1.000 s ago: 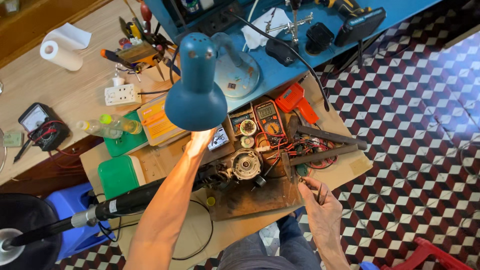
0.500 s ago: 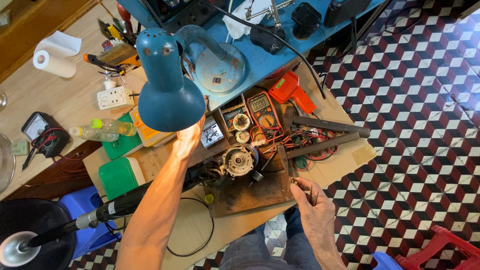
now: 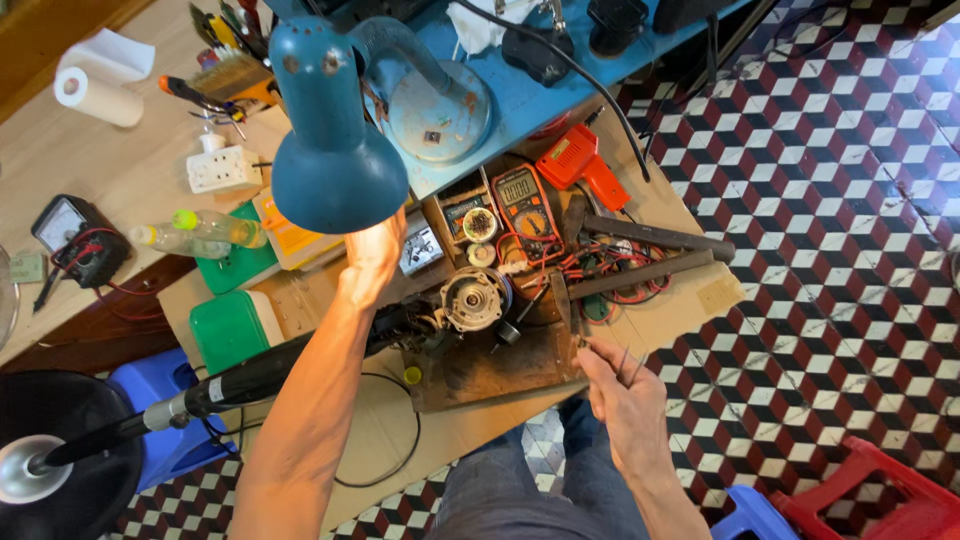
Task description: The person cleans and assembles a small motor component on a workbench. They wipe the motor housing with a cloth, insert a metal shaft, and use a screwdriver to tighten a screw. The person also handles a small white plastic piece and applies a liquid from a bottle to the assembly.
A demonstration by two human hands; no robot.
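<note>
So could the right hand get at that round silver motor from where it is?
Probably yes: the right hand sits at the wooden board's near edge, and nothing tall stands between it and the round silver motor. It already pinches a thin tool, though.

head view, steeply downward, close over workbench (image 3: 150, 180)

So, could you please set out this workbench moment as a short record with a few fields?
left hand: left hand raised to the rim of the blue desk lamp, lit by it
right hand: right hand pinches a thin tool, too small to tell, at the board's edge
centre: small motor on a worn wooden board
nearby: orange multimeter, two hammers, green box
floor: checkered tiles
</note>
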